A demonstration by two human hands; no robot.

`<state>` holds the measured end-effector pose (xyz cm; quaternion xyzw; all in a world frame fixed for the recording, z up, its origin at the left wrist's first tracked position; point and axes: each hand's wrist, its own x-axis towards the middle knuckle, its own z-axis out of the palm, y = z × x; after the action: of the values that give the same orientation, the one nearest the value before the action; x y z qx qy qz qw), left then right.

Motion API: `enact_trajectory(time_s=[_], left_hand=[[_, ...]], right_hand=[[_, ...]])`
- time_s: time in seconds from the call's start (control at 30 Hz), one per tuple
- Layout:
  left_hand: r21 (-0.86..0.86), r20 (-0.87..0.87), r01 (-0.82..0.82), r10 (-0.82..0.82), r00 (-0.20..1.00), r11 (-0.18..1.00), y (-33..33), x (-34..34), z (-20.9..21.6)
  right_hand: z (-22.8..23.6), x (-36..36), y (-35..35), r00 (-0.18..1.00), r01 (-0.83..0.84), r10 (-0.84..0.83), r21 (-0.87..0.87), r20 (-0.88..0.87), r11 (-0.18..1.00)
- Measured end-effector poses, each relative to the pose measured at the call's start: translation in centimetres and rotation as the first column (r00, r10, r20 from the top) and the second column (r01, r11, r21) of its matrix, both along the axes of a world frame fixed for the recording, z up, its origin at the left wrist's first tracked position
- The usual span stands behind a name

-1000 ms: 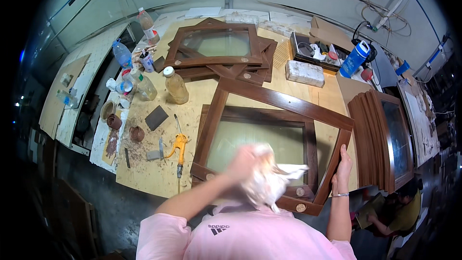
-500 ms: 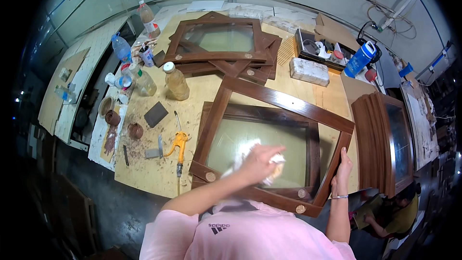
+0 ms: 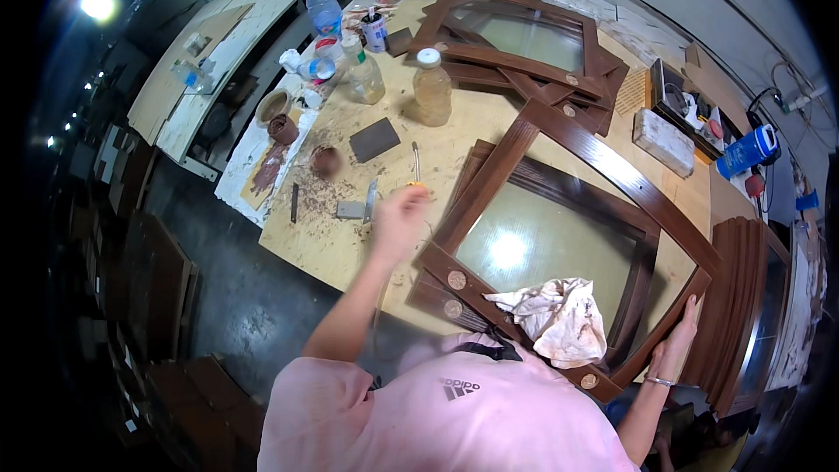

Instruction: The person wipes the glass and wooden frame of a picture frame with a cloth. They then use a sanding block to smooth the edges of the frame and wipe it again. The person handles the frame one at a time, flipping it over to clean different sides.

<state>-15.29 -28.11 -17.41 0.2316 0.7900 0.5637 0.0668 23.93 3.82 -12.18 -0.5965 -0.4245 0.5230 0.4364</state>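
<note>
My left hand (image 3: 400,220), slightly blurred, is curled over the yellow air blow gun (image 3: 414,183); its thin metal nozzle sticks out beyond my fingers and most of its body is hidden. A dark brown wooden frame with a glass pane (image 3: 559,214) lies tilted on another frame near the table's front edge. My right hand (image 3: 678,337) grips the right side of the upper frame, thumb on top. On the lower edge of that frame and its glass rests a crumpled, stained white cloth (image 3: 564,322).
More glazed frames (image 3: 516,31) are stacked at the back. Bottles, including a white-capped one (image 3: 433,92), and a dark sanding sheet (image 3: 375,140) stand or lie left of them. A white block (image 3: 664,141) and stacked frames (image 3: 738,297) are at the right. Brown debris covers the left tabletop.
My left hand has let go of the white cloth on the frame and moved left to the blow gun. My right hand still holds the frame's side. The view has turned left.
</note>
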Motion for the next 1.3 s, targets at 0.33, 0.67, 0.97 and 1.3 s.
enact_trajectory(time_s=[0.33, 0.67, 0.97, 1.3], left_hand=[[-0.868, -0.382, -0.346, -0.034, 0.923, 0.356, -3.6, -7.7, -3.7], [-0.834, -0.207, -0.275, 0.191, 0.96, 0.478, -3.8, -9.9, -5.2], [-0.147, -0.232, -0.067, 0.032, 0.972, 0.987, 3.5, -4.5, 2.0], [-0.036, -0.538, 0.02, -0.037, 0.842, 0.999, 15.2, 0.9, 4.9]], right_hand=[[-0.1, 0.3, 0.8, 0.998, -0.062, 0.062, -0.021, -0.013, 0.998], [1.6, -1.5, -0.3, 0.994, -0.04, 0.053, 0.137, -0.094, 0.99], [2.5, -1.3, -1.4, 0.996, -0.039, 0.051, 0.159, -0.071, 0.987], [2.5, -0.1, -1.5, 0.996, -0.047, 0.061, 0.216, -0.061, 0.975]])
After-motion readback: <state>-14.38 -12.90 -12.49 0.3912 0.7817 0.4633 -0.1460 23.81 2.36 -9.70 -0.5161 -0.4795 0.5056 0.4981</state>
